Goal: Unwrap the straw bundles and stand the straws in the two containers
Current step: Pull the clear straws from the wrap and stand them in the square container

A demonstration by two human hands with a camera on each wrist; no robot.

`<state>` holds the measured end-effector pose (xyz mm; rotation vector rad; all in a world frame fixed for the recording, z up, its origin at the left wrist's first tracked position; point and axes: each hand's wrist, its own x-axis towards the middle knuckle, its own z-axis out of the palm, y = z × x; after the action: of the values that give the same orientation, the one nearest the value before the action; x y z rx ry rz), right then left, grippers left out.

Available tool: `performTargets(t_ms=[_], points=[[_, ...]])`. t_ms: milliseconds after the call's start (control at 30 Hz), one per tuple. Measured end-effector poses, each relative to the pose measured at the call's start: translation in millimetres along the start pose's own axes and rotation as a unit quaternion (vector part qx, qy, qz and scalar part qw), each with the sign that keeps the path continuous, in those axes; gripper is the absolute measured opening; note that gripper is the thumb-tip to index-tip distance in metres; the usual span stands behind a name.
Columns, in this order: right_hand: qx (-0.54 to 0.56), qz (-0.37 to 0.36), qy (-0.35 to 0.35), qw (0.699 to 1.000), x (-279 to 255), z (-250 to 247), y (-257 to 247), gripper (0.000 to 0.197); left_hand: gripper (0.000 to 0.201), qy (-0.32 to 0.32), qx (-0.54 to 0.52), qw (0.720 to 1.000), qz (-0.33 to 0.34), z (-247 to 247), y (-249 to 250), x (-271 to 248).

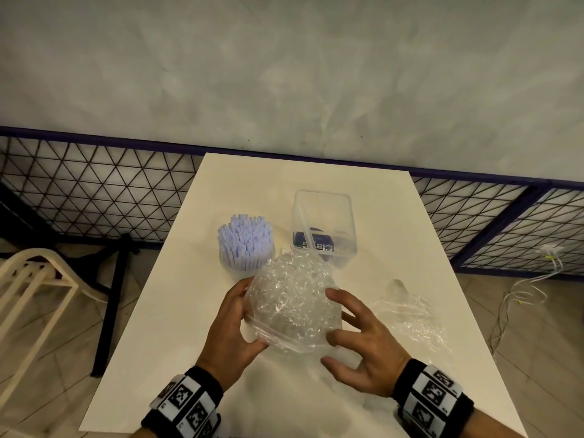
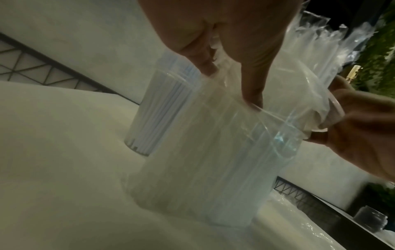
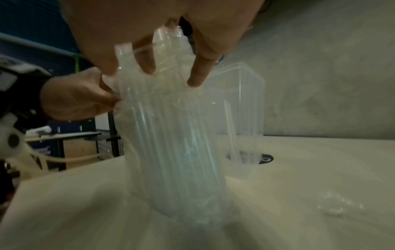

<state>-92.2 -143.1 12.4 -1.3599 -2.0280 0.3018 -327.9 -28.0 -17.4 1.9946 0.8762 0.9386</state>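
Observation:
A bundle of clear straws (image 1: 294, 305) in crinkled plastic wrap stands upright on the white table (image 1: 177, 327). My left hand (image 1: 249, 314) pinches the wrap on its left side. My right hand (image 1: 331, 316) grips the bundle's top right between forefinger and thumb, other fingers spread. The wrist views show the bundle (image 2: 203, 160) (image 3: 175, 143) with fingers (image 2: 252, 91) (image 3: 195, 74) on the wrap. Behind it stand a round container (image 1: 245, 245) full of pale straws and a clear rectangular container (image 1: 325, 226) holding a single straw (image 1: 305, 230).
An empty crumpled wrapper (image 1: 410, 314) lies on the table right of my hands. A dark label (image 1: 313, 241) shows through the rectangular container's base. A pale chair (image 1: 34, 279) stands left of the table, white cables (image 1: 521, 289) lie on the floor right, and a mesh fence (image 1: 94, 191) runs behind.

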Motion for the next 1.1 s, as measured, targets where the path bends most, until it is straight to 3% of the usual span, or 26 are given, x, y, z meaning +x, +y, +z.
performTargets(t_ms=[100,167,267,367,467,567,667,867,1000,1100], points=[[0.063,0.050,0.076,0.994,0,0,-9,0.014,0.067,0.003,-0.036,0.998,-0.048,0,-3,-1],[0.117,0.137,0.132,0.975,5,-1,-13,0.003,0.080,0.001,-0.058,0.996,-0.067,0,-5,0],[0.191,0.246,0.157,0.937,11,-4,-10,0.029,0.098,-0.025,-0.069,0.994,-0.079,-2,-7,5],[0.204,0.274,0.158,0.927,17,-8,-5,0.056,0.105,-0.057,-0.049,0.995,-0.062,-5,-2,10],[0.190,0.288,0.128,0.930,23,-9,-2,0.072,0.107,-0.089,-0.041,0.994,-0.050,-7,8,14],[0.153,0.276,0.076,0.946,29,-10,3,0.069,0.103,-0.108,-0.049,0.991,-0.058,-10,25,21],[0.154,0.298,0.038,0.941,34,-12,9,0.070,0.098,-0.114,-0.053,0.990,-0.061,-15,32,25],[0.126,0.274,-0.039,0.953,45,-16,18,0.083,0.104,-0.129,-0.085,0.982,-0.105,-13,22,20],[0.143,0.278,-0.072,0.947,51,-23,21,0.089,0.103,-0.131,-0.097,0.982,-0.100,-9,20,16],[0.193,0.305,-0.098,0.927,54,-27,20,0.088,0.108,-0.141,-0.100,0.979,-0.105,-7,17,14]])
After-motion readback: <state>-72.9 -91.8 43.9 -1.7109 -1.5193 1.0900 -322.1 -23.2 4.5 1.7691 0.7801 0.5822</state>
